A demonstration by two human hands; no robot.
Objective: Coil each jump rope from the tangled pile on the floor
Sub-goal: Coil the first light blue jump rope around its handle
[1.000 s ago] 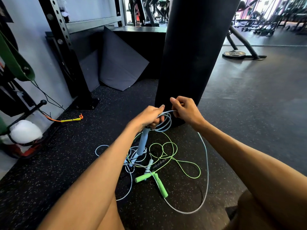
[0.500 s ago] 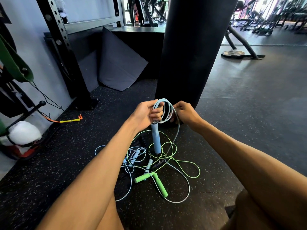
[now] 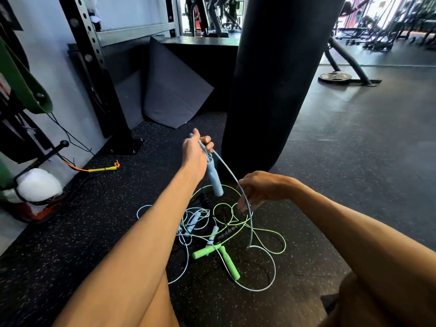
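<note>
Hanging below the left hand [image 3: 197,153], a blue handle [image 3: 215,179] is held by its upper end, the fingers closed around the top of it together with the gathered turns of the blue cord [image 3: 232,178]. From that grip the cord is led down and to the right in a curve, and it is pinched between the fingertips of the right hand [image 3: 260,188], which is held lower than the left and closed on the cord. Below the right-hand pinch the cord is dropped to the speckled floor [image 3: 118,220], where a wide loop is laid out.

Directly beneath both hands the tangled pile [image 3: 219,230] is spread on the floor. Two green handles [image 3: 219,256] are crossed at its near side, with a thin green cord [image 3: 271,241] looped out to the right of them. A second pale blue handle [image 3: 192,223] is seen left of centre in the pile, and a black handle [image 3: 227,231] appears to be buried among the cords, though its ends are partly hidden.

Just beyond the left hand a black punching bag [image 3: 271,90] is hung close to the floor.
</note>
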